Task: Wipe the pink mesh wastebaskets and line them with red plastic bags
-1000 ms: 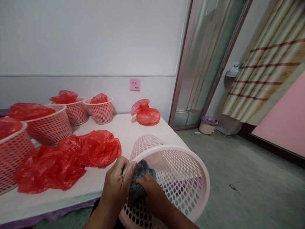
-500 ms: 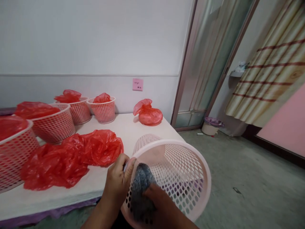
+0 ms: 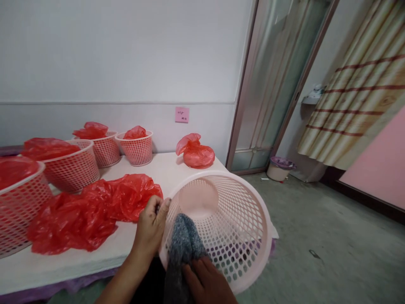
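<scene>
A pink plastic basket (image 3: 240, 198) with a perforated wall is tipped so that its mouth faces me. My left hand (image 3: 151, 223) is closed around the left side of its rim. A dark grey speckled cloth (image 3: 185, 238) lies against the basket's inner wall, its folded tip pointing toward the bottom. My right hand (image 3: 209, 280) is on the cloth at the basket's mouth, fingers bent onto it. The lower end of the cloth runs out of the picture.
Crumpled red plastic bags (image 3: 95, 207) lie on the white table (image 3: 85, 261), left of my hands. Several baskets with red bags, such as one basket (image 3: 137, 150), stand behind. A tied red bag (image 3: 198, 154) sits near the wall. A bin (image 3: 278, 171) stands on the floor.
The basket has turned and lifted slightly, showing more of its solid bottom. My left hand has moved a little left and up. My right hand has drawn back slightly, toward me.
</scene>
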Action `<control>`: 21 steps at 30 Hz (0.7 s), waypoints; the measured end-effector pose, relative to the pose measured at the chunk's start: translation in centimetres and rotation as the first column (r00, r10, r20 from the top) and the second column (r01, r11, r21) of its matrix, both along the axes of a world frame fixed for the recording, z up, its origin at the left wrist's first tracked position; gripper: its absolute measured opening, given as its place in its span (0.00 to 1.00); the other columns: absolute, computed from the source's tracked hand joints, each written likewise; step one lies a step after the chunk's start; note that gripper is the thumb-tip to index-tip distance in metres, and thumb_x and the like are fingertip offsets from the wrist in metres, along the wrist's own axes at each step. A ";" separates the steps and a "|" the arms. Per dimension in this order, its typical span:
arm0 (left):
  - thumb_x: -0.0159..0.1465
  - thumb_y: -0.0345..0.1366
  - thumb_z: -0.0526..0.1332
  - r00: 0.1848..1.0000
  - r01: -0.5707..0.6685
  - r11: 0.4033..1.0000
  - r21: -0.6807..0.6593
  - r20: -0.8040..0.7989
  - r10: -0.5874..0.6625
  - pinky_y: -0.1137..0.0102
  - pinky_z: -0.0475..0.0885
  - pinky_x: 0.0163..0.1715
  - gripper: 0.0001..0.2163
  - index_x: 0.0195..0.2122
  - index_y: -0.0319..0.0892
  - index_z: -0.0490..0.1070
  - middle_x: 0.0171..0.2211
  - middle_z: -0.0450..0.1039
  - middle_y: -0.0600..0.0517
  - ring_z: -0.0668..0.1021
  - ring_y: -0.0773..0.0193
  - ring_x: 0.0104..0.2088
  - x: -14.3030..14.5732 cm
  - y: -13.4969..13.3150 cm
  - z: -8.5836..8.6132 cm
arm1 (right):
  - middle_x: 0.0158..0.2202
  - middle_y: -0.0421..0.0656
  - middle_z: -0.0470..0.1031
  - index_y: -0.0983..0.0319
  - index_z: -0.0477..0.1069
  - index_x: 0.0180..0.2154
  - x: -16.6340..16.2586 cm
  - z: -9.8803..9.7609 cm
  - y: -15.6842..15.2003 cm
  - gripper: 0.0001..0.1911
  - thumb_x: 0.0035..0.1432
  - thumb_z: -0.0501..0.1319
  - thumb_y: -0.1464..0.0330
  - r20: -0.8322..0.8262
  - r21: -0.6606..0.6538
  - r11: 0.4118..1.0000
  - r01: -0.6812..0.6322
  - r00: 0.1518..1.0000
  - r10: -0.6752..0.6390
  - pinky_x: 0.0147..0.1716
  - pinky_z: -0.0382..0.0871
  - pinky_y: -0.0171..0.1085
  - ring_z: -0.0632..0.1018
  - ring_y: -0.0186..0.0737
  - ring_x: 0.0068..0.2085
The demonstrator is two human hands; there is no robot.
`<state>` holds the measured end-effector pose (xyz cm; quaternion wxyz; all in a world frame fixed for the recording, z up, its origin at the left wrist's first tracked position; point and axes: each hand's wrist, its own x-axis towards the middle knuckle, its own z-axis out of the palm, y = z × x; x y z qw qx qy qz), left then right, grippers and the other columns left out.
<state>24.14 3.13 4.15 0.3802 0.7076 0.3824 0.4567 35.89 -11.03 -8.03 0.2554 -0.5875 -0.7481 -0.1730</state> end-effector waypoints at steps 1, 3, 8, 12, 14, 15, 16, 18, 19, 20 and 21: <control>0.64 0.52 0.55 1.000 0.020 0.998 -0.060 0.002 -0.020 0.71 0.60 0.25 0.17 0.25 0.45 0.58 0.22 0.54 0.60 0.62 0.67 0.25 0.0 -0.8 -0.8 | 0.40 0.51 0.77 0.61 0.64 0.54 -0.1 1.0 0.3 0.23 0.55 0.60 0.71 -0.097 -0.006 1.000 -0.005 0.995 0.005 0.34 0.75 0.43 0.77 0.51 0.39; 0.63 0.52 0.56 0.996 0.088 0.977 -0.195 0.028 -0.084 0.71 0.61 0.25 0.17 0.25 0.46 0.57 0.22 0.54 0.60 0.62 0.67 0.24 0.0 -2.8 -2.6 | 0.44 0.51 0.75 0.61 0.61 0.57 -0.2 3.2 0.8 0.29 0.52 0.61 0.70 -0.340 -0.035 0.999 -0.001 0.940 -0.011 0.38 0.74 0.44 0.76 0.51 0.42; 0.64 0.54 0.54 0.976 0.145 0.951 -0.275 0.197 -0.092 0.71 0.66 0.27 0.18 0.26 0.46 0.59 0.24 0.59 0.58 0.65 0.66 0.26 -0.2 -6.1 -5.2 | 0.46 0.47 0.72 0.58 0.62 0.55 -0.9 6.6 1.6 0.28 0.51 0.57 0.74 -0.674 -0.106 0.994 -0.037 0.737 -0.044 0.44 0.70 0.43 0.72 0.47 0.46; 0.64 0.55 0.53 0.990 0.043 0.950 -0.309 0.139 0.001 0.72 0.64 0.25 0.20 0.25 0.45 0.60 0.22 0.58 0.59 0.65 0.67 0.24 -1.2 -5.4 -4.8 | 0.45 0.46 0.72 0.58 0.67 0.50 0.0 5.7 1.9 0.25 0.47 0.61 0.73 -0.631 -0.231 0.958 -0.169 0.775 -0.016 0.43 0.68 0.41 0.72 0.46 0.45; 0.64 0.55 0.53 0.991 0.015 0.962 -0.273 0.134 0.023 0.73 0.64 0.24 0.19 0.25 0.45 0.60 0.22 0.57 0.59 0.64 0.67 0.23 -1.6 -4.9 -4.4 | 0.44 0.45 0.72 0.57 0.69 0.47 1.1 5.0 2.1 0.25 0.44 0.61 0.76 -0.501 -0.374 0.918 -0.132 0.862 -0.080 0.42 0.68 0.41 0.73 0.46 0.44; 0.64 0.54 0.54 0.990 -0.002 0.969 -0.248 0.136 0.037 0.73 0.63 0.23 0.19 0.25 0.45 0.60 0.21 0.57 0.59 0.64 0.67 0.23 -1.8 -4.8 -4.1 | 0.44 0.46 0.73 0.57 0.71 0.46 1.8 4.6 2.3 0.24 0.44 0.60 0.77 -0.400 -0.452 0.888 -0.087 0.909 -0.115 0.41 0.68 0.41 0.73 0.47 0.44; 0.64 0.54 0.54 0.990 -0.014 0.974 -0.224 0.136 0.046 0.73 0.63 0.23 0.19 0.24 0.45 0.59 0.21 0.56 0.59 0.63 0.68 0.23 -1.9 -4.7 -3.9 | 0.43 0.47 0.73 0.58 0.72 0.44 2.5 4.3 2.5 0.22 0.45 0.59 0.78 -0.279 -0.522 0.853 -0.020 0.949 -0.148 0.41 0.68 0.41 0.73 0.47 0.44; 0.63 0.52 0.55 0.992 -0.007 0.983 -0.186 0.122 0.030 0.74 0.62 0.22 0.19 0.24 0.45 0.58 0.21 0.55 0.60 0.63 0.68 0.22 -2.1 -4.7 -3.6 | 0.43 0.50 0.75 0.60 0.75 0.41 3.9 4.0 3.0 0.18 0.48 0.56 0.78 -0.048 -0.606 0.784 0.134 0.978 -0.204 0.43 0.68 0.43 0.75 0.50 0.44; 0.64 0.52 0.55 0.994 0.007 0.985 -0.172 0.107 0.011 0.74 0.63 0.23 0.18 0.23 0.45 0.58 0.21 0.55 0.60 0.63 0.68 0.22 -2.2 -4.7 -3.4 | 0.42 0.52 0.76 0.62 0.76 0.39 4.6 3.9 3.3 0.16 0.50 0.56 0.78 0.034 -0.618 0.759 0.205 0.971 -0.235 0.43 0.68 0.45 0.75 0.52 0.44; 0.64 0.51 0.55 0.996 0.020 0.987 -0.158 0.087 -0.006 0.74 0.63 0.23 0.18 0.24 0.45 0.58 0.21 0.55 0.60 0.63 0.68 0.22 -2.2 -4.8 -3.4 | 0.41 0.53 0.76 0.63 0.77 0.37 5.2 3.9 3.6 0.15 0.52 0.54 0.79 0.088 -0.618 0.741 0.264 0.959 -0.269 0.43 0.69 0.46 0.75 0.54 0.44; 0.65 0.51 0.55 0.998 0.032 0.989 -0.142 0.066 -0.022 0.74 0.63 0.23 0.18 0.24 0.46 0.58 0.21 0.55 0.60 0.64 0.68 0.22 -2.3 -4.9 -3.4 | 0.41 0.55 0.77 0.65 0.77 0.36 5.8 3.9 4.1 0.16 0.52 0.53 0.79 0.116 -0.609 0.730 0.310 0.946 -0.304 0.42 0.69 0.47 0.75 0.56 0.45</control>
